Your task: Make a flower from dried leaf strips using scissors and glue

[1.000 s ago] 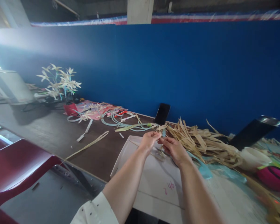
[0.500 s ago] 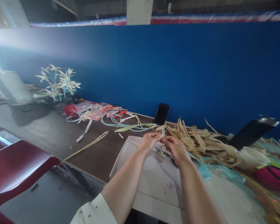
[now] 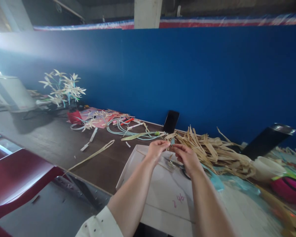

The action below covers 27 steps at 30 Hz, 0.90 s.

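Observation:
My left hand is closed in a pinch, and my right hand pinches close beside it. Between their fingertips is a small straw-coloured piece with a light-blue end; the fingers cover most of it, so its kind is unclear. Both hands are above a white box lid marked with pink numbers. Scissors with a black handle lie under my right hand, partly hidden by it. Loose pale scraps are on the lid below the fingers. Dried husk strips are heaped just to the right.
Behind the hands a black phone leans against the blue partition. Light-blue cord and a red pot of pale husk flowers are leftward. A dark flask and white bowl stand right.
My hands stay in nearly the same place, with small shifts of the fingers. The light-blue end between them has tilted slightly, and more of the scissors' handle shows.

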Motion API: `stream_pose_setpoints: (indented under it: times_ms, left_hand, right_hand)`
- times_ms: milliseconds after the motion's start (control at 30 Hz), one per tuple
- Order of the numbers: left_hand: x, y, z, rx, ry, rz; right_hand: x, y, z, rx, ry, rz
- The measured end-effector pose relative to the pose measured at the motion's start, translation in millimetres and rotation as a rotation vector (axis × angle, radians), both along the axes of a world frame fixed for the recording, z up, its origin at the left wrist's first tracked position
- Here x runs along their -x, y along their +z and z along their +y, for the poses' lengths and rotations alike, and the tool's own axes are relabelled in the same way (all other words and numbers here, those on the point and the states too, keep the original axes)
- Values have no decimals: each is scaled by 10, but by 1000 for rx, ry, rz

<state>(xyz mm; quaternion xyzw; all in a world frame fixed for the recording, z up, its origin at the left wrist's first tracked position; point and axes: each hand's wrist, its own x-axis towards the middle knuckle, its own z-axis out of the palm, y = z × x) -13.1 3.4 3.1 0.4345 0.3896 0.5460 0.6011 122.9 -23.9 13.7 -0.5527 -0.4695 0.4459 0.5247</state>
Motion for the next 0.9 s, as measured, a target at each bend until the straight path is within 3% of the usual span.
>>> stream_pose_setpoints:
  times_ms: [133, 367, 667, 900]
  left_hand:
    - [4, 64, -63, 106, -152, -60]
    - [44, 27, -108, 233, -435, -105]
    - [55, 35, -102, 254, -468, -83]
    - [48, 45, -123, 229, -485, -37]
  right_hand:
    - [-39, 14, 0, -25, -71, 158]
    - [-28, 19, -59, 36, 122, 306]
    - [-55, -21, -22, 6, 142, 333]
    - [-60, 1, 9, -48, -15, 377]
